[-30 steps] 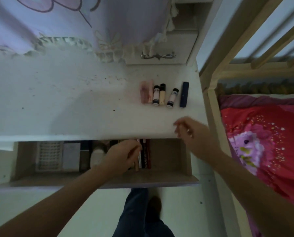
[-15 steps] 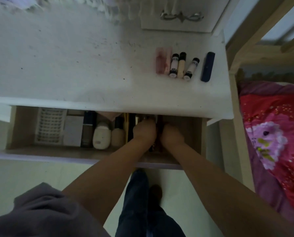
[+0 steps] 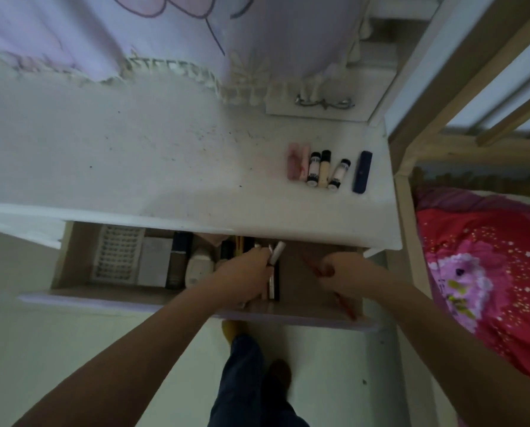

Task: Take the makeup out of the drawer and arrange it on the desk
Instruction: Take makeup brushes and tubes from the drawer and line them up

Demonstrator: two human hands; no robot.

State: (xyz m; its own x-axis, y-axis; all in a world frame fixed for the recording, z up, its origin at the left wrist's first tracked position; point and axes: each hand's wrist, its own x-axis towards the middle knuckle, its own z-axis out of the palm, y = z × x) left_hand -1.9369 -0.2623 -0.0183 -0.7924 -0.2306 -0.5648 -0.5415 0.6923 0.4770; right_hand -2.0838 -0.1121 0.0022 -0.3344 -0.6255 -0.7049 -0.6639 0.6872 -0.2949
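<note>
The hands were pulled apart in the drawer [image 3: 60,257]: a pale tube [image 3: 277,252] was gripped by the left hand [image 3: 245,272], a red pencil [image 3: 343,303] by the right hand [image 3: 343,272], ready for the desk [image 3: 134,167].

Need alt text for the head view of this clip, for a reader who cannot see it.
Seen from above, a person's left hand grips slim makeup sticks over the open drawer, while the right hand holds a thin red pencil. On the white desk lie a pink tube, three small black-capped tubes and a dark blue case in a row.
</note>
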